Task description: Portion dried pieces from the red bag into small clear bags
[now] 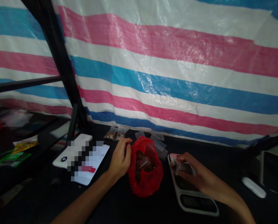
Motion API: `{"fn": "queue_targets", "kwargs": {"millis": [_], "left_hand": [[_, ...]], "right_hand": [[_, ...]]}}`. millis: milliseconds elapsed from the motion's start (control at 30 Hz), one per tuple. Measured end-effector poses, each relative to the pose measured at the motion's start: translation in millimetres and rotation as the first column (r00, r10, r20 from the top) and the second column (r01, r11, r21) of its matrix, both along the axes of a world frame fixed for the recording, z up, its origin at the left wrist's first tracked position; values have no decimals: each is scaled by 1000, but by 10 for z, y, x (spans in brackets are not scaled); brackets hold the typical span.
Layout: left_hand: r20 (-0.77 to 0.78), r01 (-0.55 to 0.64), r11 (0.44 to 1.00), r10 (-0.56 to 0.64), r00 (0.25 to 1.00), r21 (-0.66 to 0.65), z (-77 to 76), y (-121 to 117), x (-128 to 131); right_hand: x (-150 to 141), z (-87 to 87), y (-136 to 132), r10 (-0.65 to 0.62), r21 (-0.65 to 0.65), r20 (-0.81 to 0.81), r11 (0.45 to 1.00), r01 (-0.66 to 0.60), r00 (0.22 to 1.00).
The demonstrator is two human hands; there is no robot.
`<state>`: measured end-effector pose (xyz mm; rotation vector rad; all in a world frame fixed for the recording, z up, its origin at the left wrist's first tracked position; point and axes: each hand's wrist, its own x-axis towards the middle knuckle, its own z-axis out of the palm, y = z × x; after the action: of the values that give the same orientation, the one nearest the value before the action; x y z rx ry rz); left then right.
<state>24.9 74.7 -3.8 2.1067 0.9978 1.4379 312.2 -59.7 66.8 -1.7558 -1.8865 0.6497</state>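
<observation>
A red plastic bag (145, 186) stands with its mouth spread, holding brown crumbly bits and a small clear packet (143, 162). My left hand (120, 158) rests at the bag's left side, fingers loosely bent and nothing visible in them; its fingertips are close to the rim, and I cannot tell if they touch. On the right lies a digital scale (181, 202) with a pale frame and dark display. Over its platform, my right hand (195, 171) pinches a small clear plastic bag (175, 166), whose contents are hard to make out.
Two filled zip bags (115, 133) lie behind my left hand, with clear empty bags (160, 146) behind the red one. A phone (95, 165) and a white device (84, 140) are left; a white oblong case (254, 187) is right. Striped sheeting (164, 62) hangs behind.
</observation>
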Motion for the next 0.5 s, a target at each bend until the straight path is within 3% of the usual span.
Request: {"fn": "queue_targets", "kwargs": {"millis": [100,233,367,500], "left_hand": [[3,3,1000,-3,1000,-14,-18,11,-5],[4,11,1000,-11,1000,-12,-7,27,-16],[10,4,1000,-4,1000,2,12,42,-23],[13,1,1000,-1,1000,6,22,40,-25]], "right_hand": [[-337,43,90,49,123,-26,991,-45,998],[-671,14,333,116,142,60,982,-123,992],[-801,-59,614,106,181,273,970,-160,956],[-844,-108,771,143,184,353,959,-218,925]]}}
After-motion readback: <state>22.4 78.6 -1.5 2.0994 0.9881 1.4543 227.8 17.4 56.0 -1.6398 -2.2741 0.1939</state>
